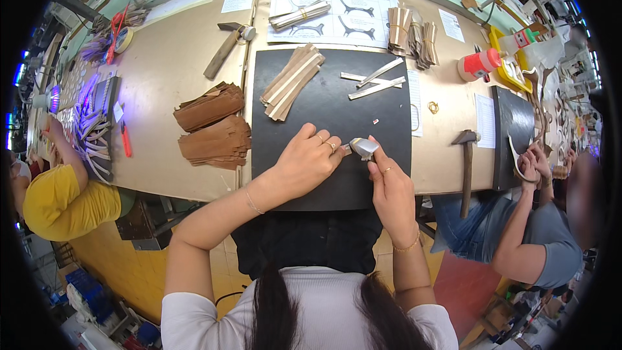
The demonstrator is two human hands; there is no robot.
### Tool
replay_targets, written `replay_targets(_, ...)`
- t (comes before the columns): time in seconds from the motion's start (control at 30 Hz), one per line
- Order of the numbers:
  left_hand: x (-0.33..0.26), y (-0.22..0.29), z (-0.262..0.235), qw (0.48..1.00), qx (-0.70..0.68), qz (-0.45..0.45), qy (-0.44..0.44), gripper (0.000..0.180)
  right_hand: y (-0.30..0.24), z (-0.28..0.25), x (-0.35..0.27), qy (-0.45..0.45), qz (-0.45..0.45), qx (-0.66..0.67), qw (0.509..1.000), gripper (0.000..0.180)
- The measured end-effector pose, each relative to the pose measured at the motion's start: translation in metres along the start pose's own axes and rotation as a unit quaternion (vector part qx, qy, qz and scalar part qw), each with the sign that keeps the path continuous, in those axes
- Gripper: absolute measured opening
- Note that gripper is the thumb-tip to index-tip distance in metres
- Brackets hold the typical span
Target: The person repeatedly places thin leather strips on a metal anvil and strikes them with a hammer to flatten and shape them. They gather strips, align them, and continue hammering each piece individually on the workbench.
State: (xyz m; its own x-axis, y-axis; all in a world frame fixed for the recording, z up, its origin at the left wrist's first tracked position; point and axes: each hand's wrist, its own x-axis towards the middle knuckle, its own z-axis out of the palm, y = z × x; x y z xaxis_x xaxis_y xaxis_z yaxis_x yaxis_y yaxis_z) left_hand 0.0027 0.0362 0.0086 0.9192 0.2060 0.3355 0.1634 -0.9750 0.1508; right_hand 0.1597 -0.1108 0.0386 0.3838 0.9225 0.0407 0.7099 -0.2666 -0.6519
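Silvery strip (363,148), perhaps folded, pinched between both hands (350,168) over black mat (304,116).

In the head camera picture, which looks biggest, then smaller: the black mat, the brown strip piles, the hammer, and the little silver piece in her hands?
1. black mat
2. brown strip piles
3. hammer
4. silver piece, held by left hand and right hand

bright even overhead light | soft shadows | fisheye bending, black vignette at rim | violet glare far left
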Motion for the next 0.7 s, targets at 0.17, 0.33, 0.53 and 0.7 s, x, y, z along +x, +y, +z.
replay_targets(0.17, 0.001, -0.009, 0.001, 0.999, 0.011, 0.047, 0.01, 0.022, -0.007, -0.001, 0.012, 0.008, -0.047, -0.044, 0.998, 0.046)
replay_targets(0.33, 0.002, -0.016, 0.001, 0.997, 0.013, 0.07, 0.006, 0.021, -0.009, -0.007, 0.02, -0.036, -0.054, -0.117, 0.991, 0.042)
replay_targets(0.53, 0.001, -0.019, 0.001, 0.997, 0.0, 0.069, 0.035, 0.021, -0.012, -0.013, 0.021, -0.047, -0.043, -0.148, 0.987, 0.04)
replay_targets(0.7, 0.001, -0.019, 0.001, 0.997, -0.003, 0.066, 0.041, 0.022, -0.017, -0.01, 0.018, 0.0, -0.051, -0.087, 0.995, 0.041)
